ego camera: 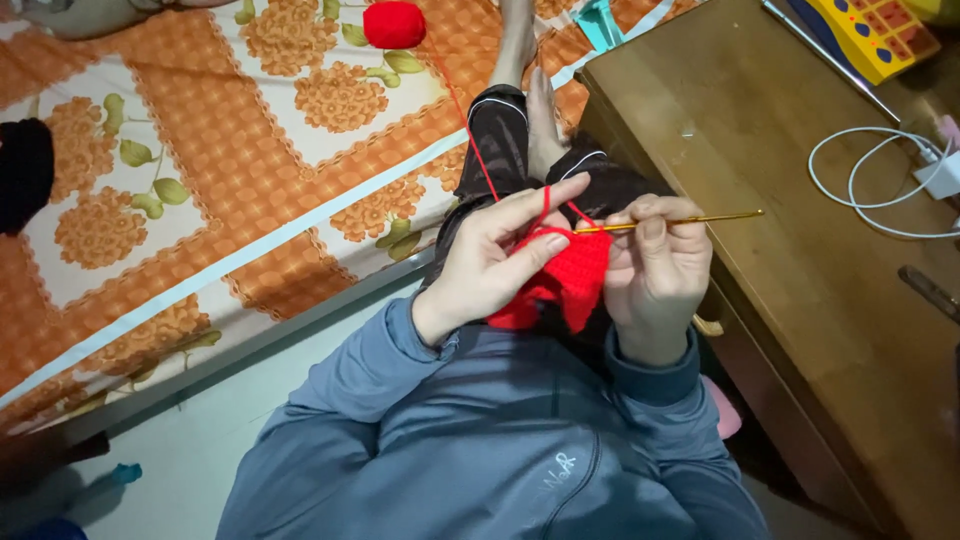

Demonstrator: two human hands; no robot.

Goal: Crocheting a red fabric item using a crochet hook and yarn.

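Floral bedspread [200,130] behind; hands pinch knobbly red crochet [560,285], right [655,270] grips gold hook [690,220], left [495,250].

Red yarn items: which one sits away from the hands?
The round red yarn ball on the floral bedspread; the red crocheted piece is in both hands.

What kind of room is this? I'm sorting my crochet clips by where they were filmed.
Most likely a bedroom at home. A bed with an orange flowered sheet holds the ball of red yarn, and a wooden desk with a white cable stands alongside.
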